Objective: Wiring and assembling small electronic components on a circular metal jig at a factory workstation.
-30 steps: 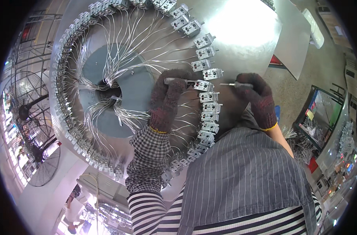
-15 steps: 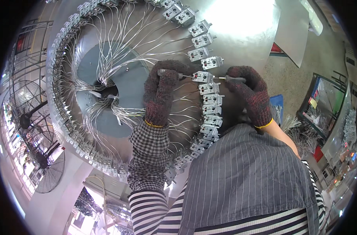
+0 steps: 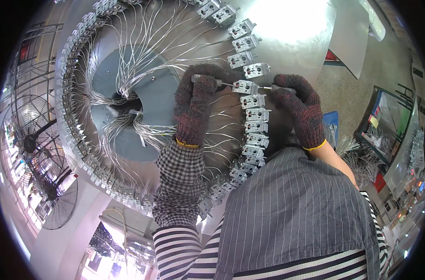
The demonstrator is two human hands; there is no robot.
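My left hand (image 3: pixel 193 105), in a dark red and black knit glove, is closed around a grey cylindrical handle (image 3: pixel 204 80). From it a thin metal rod reaches the left side of a small silver metal block (image 3: pixel 245 87). My right hand (image 3: pixel 303 107), gloved alike, is closed on a screwdriver-like tool (image 3: pixel 281 88). Its thin shaft meets the right side of that block, or stops very close to it; the exact contact is too small to tell. The block belongs to a ring of similar blocks (image 3: pixel 252 101) around a large round metal table (image 3: pixel 226 123).
Silvery wires (image 3: pixel 149 77) run from many blocks to the grey hub (image 3: pixel 168 93) of the table. Black fans (image 3: pixel 30 144) stand on the left. A dark-framed rack (image 3: pixel 385 123), bundles of wires (image 3: pixel 357 163) and a blue container (image 3: pixel 330 123) are on the right.
The blocks near my hands have shifted slightly right and farther away. Both hands have moved along with them, keeping their grip on the tools.
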